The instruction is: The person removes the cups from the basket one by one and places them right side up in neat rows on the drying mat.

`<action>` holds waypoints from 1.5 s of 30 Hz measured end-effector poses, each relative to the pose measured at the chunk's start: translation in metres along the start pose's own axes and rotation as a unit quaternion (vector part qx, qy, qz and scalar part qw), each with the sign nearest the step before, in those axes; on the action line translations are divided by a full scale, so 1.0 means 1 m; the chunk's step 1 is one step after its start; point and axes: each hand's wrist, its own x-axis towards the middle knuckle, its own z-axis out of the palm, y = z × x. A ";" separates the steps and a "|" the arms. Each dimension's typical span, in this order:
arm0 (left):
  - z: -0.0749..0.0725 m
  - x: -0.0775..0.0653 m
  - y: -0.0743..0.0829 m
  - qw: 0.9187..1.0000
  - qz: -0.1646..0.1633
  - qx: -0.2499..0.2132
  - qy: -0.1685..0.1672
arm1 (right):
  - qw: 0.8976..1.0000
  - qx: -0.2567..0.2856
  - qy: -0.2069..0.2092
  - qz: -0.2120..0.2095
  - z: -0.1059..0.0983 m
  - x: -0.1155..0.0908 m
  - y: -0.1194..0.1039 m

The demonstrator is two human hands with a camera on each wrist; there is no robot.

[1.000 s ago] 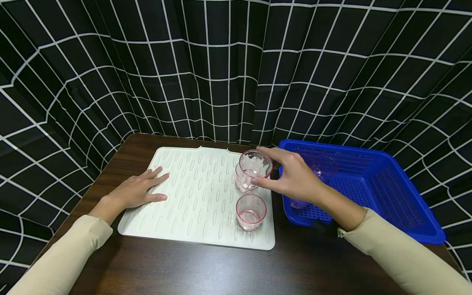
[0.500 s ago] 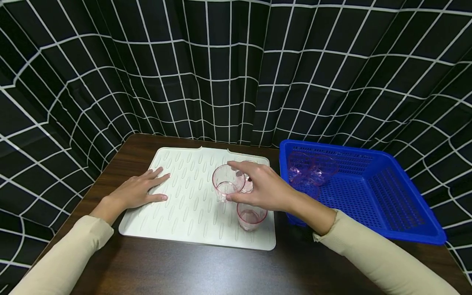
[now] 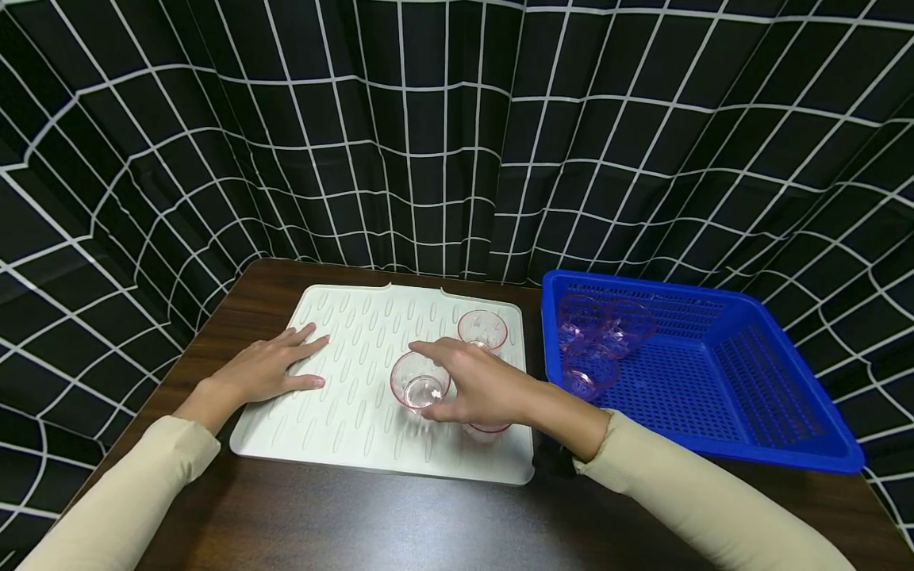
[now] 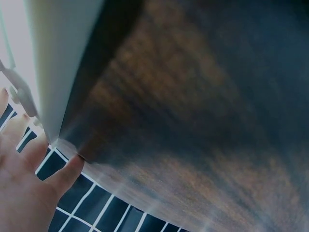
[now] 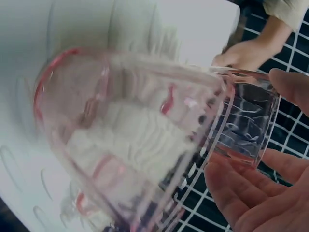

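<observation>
My right hand [image 3: 474, 385] pinches a pink-tinted drinking glass [image 3: 420, 385] between thumb and fingers, over the middle of the white drying mat [image 3: 357, 373]. In the right wrist view, thumb and fingertips grip this glass [image 5: 244, 125] from either side. A second glass [image 3: 482, 325] stands upright at the mat's back right. Nearer the front right is a third glass [image 3: 488, 429], mostly hidden under my right hand in the head view; a large glass [image 5: 130, 130] fills the foreground of the right wrist view. My left hand [image 3: 264, 369] rests with fingers spread on the mat's left edge.
A blue plastic basket [image 3: 771, 444] stands right of the mat, with several pink glasses [image 3: 591, 369] grouped at its left end. The dark wooden table [image 3: 371, 523] carries everything. Behind it hangs a black curtain [image 3: 400, 143] with white grid lines.
My right hand has carried the glass left and toward the front, from above the back-right glass to the mat's middle. The left hand has stayed in place.
</observation>
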 end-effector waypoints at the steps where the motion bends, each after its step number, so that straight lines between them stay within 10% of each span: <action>1: 0.001 0.000 -0.001 1.000 0.001 0.000 0.001 | 1.000 0.000 -0.006 -0.002 0.002 0.001 -0.001; 24: -0.001 -0.002 0.000 1.000 0.005 -0.006 0.006 | 0.997 -0.008 -0.072 0.019 0.009 0.006 -0.001; 37: -0.001 -0.002 0.000 1.000 0.004 -0.008 0.004 | 0.997 0.007 0.056 0.042 -0.055 -0.022 0.027; 45: -0.002 -0.002 0.001 1.000 0.003 -0.011 0.002 | 0.985 -0.010 0.115 0.126 -0.093 -0.052 0.070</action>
